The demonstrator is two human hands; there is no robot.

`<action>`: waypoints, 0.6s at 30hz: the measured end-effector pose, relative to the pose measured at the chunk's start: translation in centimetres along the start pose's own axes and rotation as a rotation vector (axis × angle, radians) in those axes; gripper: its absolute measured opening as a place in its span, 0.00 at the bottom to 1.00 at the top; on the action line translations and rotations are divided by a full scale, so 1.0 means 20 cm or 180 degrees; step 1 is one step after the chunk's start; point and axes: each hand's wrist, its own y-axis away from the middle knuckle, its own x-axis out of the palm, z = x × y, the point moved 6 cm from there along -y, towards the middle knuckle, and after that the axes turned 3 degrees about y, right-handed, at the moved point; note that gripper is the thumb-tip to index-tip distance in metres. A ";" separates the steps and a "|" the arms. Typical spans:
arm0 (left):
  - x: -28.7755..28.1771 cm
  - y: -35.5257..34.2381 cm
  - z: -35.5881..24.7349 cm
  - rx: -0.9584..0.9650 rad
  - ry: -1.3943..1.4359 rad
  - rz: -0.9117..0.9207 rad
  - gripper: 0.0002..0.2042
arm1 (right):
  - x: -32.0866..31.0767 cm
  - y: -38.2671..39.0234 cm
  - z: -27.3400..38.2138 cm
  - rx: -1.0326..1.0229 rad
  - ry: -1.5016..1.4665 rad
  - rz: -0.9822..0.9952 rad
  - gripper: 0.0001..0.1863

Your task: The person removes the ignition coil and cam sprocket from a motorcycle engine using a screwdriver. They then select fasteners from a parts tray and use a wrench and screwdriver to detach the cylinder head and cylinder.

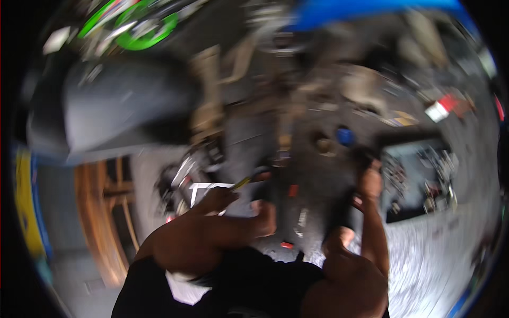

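Motion blurs the whole view. My left hand, left of the middle, is closed around a slim yellow-and-black tool that points up to the right; its exact kind is smeared. My right hand reaches forward beside a shallow grey tray of loose metal parts. Its fingers look curled around something dark, too blurred to name. Just ahead of that hand are a round blue cap-like thing and a brownish round container.
A large dark grey rounded object fills the upper left, near a green-rimmed wheel. A wooden frame stands at left. Small red pieces lie on the dark floor between my legs. A blue sheet spans the top.
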 end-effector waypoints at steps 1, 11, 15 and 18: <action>0.01 0.10 0.12 -0.0159 0.0352 -0.0424 0.28 | -0.11 -0.03 0.02 0.0123 -0.0070 -0.0140 0.29; 0.78 0.82 1.36 -0.1116 0.1371 -0.2501 0.22 | -0.64 -0.03 0.13 -0.3795 -0.0062 -0.1100 0.08; 1.10 0.86 1.88 -0.1849 0.2898 -0.3151 0.25 | -0.81 -0.04 0.25 -0.3269 0.0064 -0.0018 0.07; 0.76 0.42 1.46 -0.1762 0.1845 -0.0956 0.14 | -1.40 0.19 0.50 -0.2434 -0.0287 -0.0011 0.11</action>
